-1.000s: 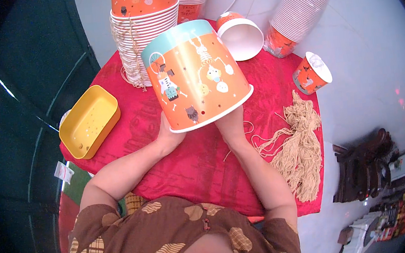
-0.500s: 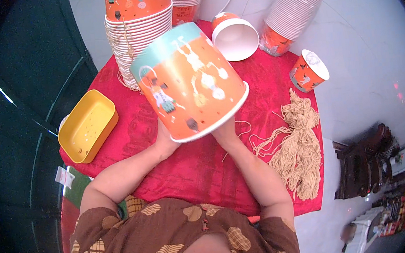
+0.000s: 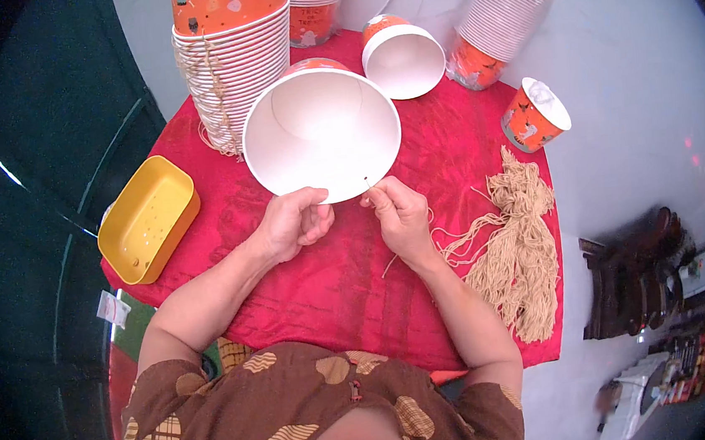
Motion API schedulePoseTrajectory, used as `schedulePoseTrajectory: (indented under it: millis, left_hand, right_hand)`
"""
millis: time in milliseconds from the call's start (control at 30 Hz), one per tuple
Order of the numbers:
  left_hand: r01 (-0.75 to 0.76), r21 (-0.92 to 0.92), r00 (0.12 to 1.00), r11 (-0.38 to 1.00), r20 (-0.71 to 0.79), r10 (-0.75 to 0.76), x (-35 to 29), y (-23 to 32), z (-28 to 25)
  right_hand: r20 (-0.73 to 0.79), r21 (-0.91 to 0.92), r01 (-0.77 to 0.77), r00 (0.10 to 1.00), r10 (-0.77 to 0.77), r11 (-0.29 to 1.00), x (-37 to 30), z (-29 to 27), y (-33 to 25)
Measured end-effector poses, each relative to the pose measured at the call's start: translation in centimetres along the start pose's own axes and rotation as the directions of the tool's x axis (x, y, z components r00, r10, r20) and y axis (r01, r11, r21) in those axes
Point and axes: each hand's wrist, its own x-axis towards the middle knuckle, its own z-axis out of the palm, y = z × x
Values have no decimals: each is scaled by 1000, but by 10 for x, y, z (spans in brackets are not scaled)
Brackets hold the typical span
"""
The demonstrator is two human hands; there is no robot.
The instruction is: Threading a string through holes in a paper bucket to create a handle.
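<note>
A large paper bucket [image 3: 324, 139] is tilted so that its white opening faces me; only a strip of its orange outside shows at the top. My left hand [image 3: 295, 218] is closed at the lower left of the rim, thumb along the edge and fingers curled. My right hand [image 3: 401, 214] pinches at the lower right of the rim, beside a small dark spot in the wall. A thin beige cord [image 3: 388, 265] trails out beside that hand; the part within the fingers is hidden. Right of it lies a bundle of beige cords [image 3: 516, 247].
A tall stack of orange buckets [image 3: 242, 83] with cords on its side stands back left. At the back are a bucket lying on its side [image 3: 406, 64] and wrapped bucket stacks [image 3: 506, 10]. A smaller cup [image 3: 531, 120] stands right, a yellow tray [image 3: 186, 209] left, on the red cloth [image 3: 326, 306].
The bucket has turned from showing its printed outside to showing its white inside, and has come down lower. Both hands, partly hidden behind it before, now show at its near rim.
</note>
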Motion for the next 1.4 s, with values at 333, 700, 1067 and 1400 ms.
schedulePoseTrajectory:
  millis: [333,700,1067,1400]
  left_hand:
    - [9,231,989,973,-146,26,2,-7,6]
    - [-29,382,985,924,-144,91,6,-12,3]
    - [4,321,1000,947,-19,3,6,-23,11]
    - [-8,308,997,951,-68,31,7,-26,15]
  right_hand:
    - [92,273,-418,908,410,866,-8,-23,10]
    - [294,401,-712,696,655,576,-11,-16,2]
    - [273,543,-680,697,663,492,-20,-3,-2]
    - [345,575,-670,719,603,469,-23,-1,1]
